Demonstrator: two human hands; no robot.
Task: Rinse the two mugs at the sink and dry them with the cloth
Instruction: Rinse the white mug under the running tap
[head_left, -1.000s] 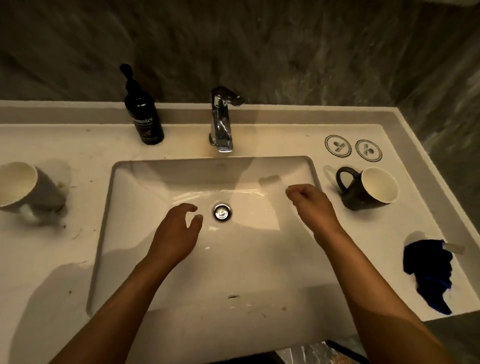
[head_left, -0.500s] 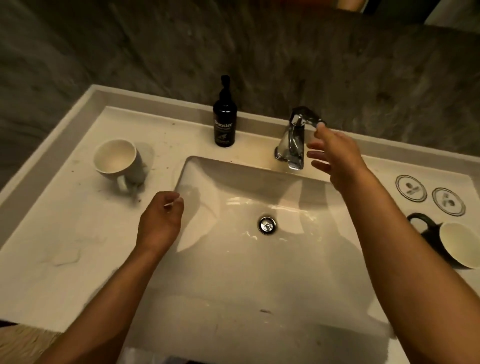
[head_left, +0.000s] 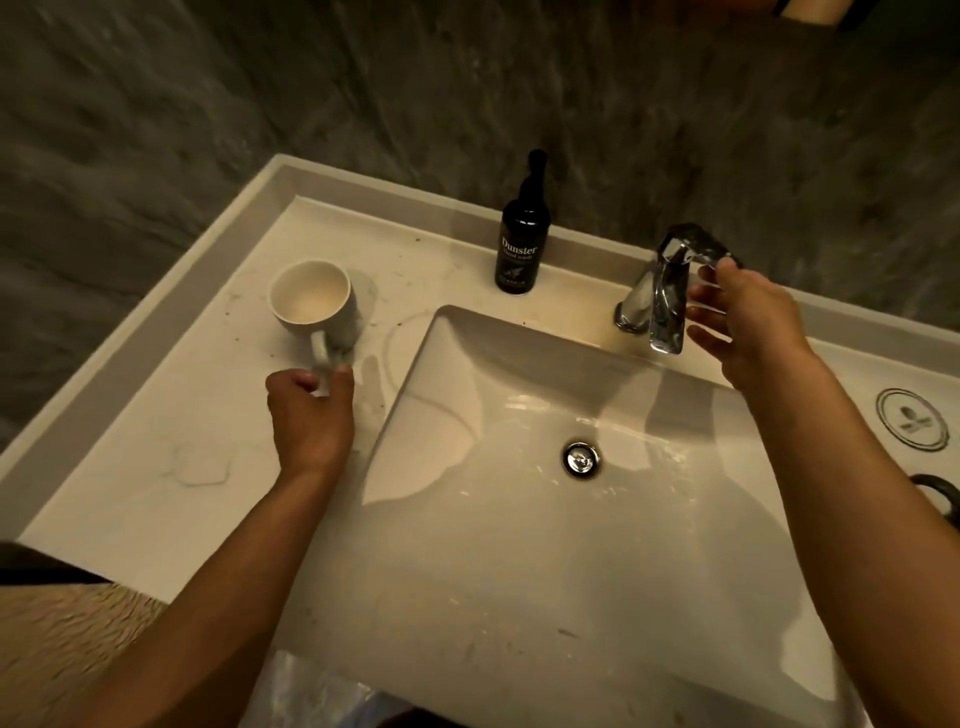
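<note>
1. Surface: a pale stone vanity counter (head_left: 156, 467) with a raised back and left lip, set against a dark grey veined wall (head_left: 208, 104). A rectangular white sink (head_left: 467, 597) is sunk into it, with a chrome drain (head_left: 582, 458) toward the back of the basin.
2. White mug (head_left: 313, 305): stands upright on the counter between the counter's left lip and the sink's back-left corner. Its mouth opens upward, the long axis is vertical, and its handle (head_left: 321, 358) points toward the counter's front edge.
3. Left hand (head_left: 311, 415): on the counter just in front of the white mug, thumb and curled fingers closed round the lower end of the handle.
4. Right hand (head_left: 743, 322): raised at the chrome tap (head_left: 657, 296) on the back edge behind the sink. The thumb and forefinger grasp the tip of the tap lever; the other fingers are spread beside the spout. No stream is discernible below the spout.
5. Dark mug (head_left: 940, 491): only a curve of its handle shows at the counter's right side, cut by the picture's edge; orientation cannot be told.
6. Other items: a dark pump bottle (head_left: 519, 244) labelled "Dunster" stands upright at the back edge between white mug and tap. A round coaster (head_left: 911, 420) lies flat right of the sink.
</note>
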